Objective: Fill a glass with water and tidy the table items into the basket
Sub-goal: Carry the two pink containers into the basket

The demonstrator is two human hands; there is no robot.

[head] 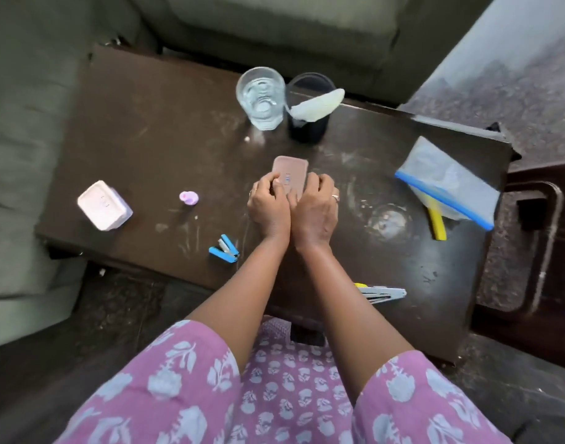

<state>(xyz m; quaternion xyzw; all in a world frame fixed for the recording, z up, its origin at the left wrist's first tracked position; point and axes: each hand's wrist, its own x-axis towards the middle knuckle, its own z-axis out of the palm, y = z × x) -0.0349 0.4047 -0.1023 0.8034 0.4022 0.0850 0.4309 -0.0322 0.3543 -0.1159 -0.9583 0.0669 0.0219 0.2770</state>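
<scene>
- Nearest the camera, pink sleeves [165, 373] with a pale floral print are seen, from which two bare forearms reach forward over the dark brown table [152, 129].
- A flat pink case [290, 174] is gripped between both hands at the middle of the table; its long axis runs away from the person, with the rounded far end pointing toward the glass and leaning slightly to the right.
- The left hand [268, 205] is closed on the case's left near edge, with the fingers curled over its top face.
- The right hand [316, 206] is closed on the case's right near edge; a ring is worn on one finger.
- A clear glass [261, 97] holding water is stood upright at the far edge, just beside a dark tumbler [308, 107].
- A pale cloth-like piece [318, 104] is draped over the tumbler's rim.
- At the left, a pale pink box [104, 205] is lying tilted, with a small lilac cap-like item [189, 198] set apart to its right.
- A blue stapler [225, 249] is placed near the front edge, left of the forearms.
- A clear zip bag [447, 184] with a blue strip is laid at the right, partly covering a yellow stick [437, 222].
- Metal clips [383, 294] are lying at the front edge, right of the right forearm.
</scene>
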